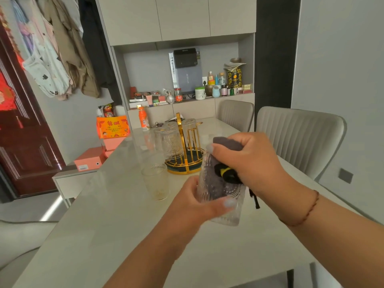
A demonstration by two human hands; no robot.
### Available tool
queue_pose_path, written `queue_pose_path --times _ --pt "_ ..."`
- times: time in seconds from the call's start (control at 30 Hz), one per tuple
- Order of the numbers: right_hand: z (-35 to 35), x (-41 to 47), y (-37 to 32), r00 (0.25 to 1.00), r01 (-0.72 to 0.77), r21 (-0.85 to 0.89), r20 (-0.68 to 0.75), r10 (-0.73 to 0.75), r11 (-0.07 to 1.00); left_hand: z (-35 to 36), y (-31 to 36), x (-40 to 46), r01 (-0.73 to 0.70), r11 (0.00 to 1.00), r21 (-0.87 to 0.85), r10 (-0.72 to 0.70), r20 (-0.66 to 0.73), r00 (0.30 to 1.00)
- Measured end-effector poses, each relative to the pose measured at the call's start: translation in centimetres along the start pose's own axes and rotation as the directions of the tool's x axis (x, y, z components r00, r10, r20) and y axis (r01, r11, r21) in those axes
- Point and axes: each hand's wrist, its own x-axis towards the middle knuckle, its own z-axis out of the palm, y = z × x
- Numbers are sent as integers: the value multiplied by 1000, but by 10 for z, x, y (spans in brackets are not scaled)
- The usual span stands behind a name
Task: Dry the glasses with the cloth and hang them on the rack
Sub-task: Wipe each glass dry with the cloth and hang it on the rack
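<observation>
At centre right of the frame we find the right hand (249, 161) with its fingers curled round a grey cloth (214, 183), most of which is pushed down into a ribbed clear glass (223, 190). A fold of the cloth shows above the fingers, and a black and yellow tag and a dark loop hang out at the rim of the glass. The left hand (197, 202) grips the same glass from below and from the left, thumb laid across its lower wall; the glass is tilted, held clear above the table (104, 225). A thin red cord bracelet (309, 208) circles the right wrist.

Just left of the hands, a second ribbed glass (155, 181) stands upright on the table, apart from both hands. Behind it, at centre frame, we note a gold wire rack (185, 154) on a dark round base, with several glasses hung upside down on its pegs; one inverted glass (172, 145) hangs at the front of it. We cannot tell the exact count.

Further back on the table stands an orange bottle (143, 119). At left of centre sits an orange printed box (113, 126). Two pale padded chairs (299, 138) stand along the right side of the table. A shelf niche (187, 84) at upper centre holds jars and bottles. Clothes (54, 48) hang at upper left.
</observation>
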Motion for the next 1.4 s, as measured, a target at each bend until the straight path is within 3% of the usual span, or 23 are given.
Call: queue_pose_path --times 0.1,0.17,0.23,0.3,0.37,0.43,0.5,0.6,0.67,0.73,0.83,0.97,1.07,1.2,1.3,1.4 --pt "6 -4 -1 997 83 -114 8 -82 990 2 1 0 -54 993 109 57 -20 998" --pt "5 -2 -1 996 87 -61 23 -85 994 -3 0 0 -60 998 33 60 4 998" --pt "4 -1 2 997 42 188 62 -54 981 -4 -3 -2 -21 976 -218 49 122 991" --pt "4 0 6 990 -51 468 140 -17 882 -2 -8 -4 97 865 -492 38 258 966" --pt "4 0 8 983 -88 544 185 -17 835 -4 -9 -5 157 799 -580 44 316 948" --pt "2 2 7 983 -38 452 177 -48 891 -8 -7 -3 131 885 -447 10 298 955" --pt "-2 4 6 987 54 248 134 -89 967 -10 1 -2 31 986 -164 0 183 983" --pt "3 2 8 971 227 -114 107 -215 967 -7 10 1 -107 992 60 100 104 990" --pt "8 -2 10 948 309 -157 129 -290 938 -8 9 2 -135 983 125 124 89 988" --pt "9 -2 14 938 321 -35 147 -313 946 -13 5 2 -112 990 81 104 101 989" --pt "7 -3 21 946 208 260 193 -262 943 -16 1 0 -2 990 -141 37 246 969" --pt "11 -9 31 964 0 497 229 -131 868 -15 -5 0 132 904 -407 51 409 911" --pt "13 -10 32 986 -93 539 168 2 837 -19 -10 1 212 870 -446 -48 351 935" --pt "8 0 34 970 -167 616 -39 242 770 -25 -11 -4 205 894 -399 -79 310 947" --pt "-2 7 39 891 -248 608 -163 424 754 -25 -1 -6 48 917 -397 15 154 988" --pt "3 -6 42 832 -346 551 -194 519 760 -25 3 2 -166 953 -254 131 -151 980"
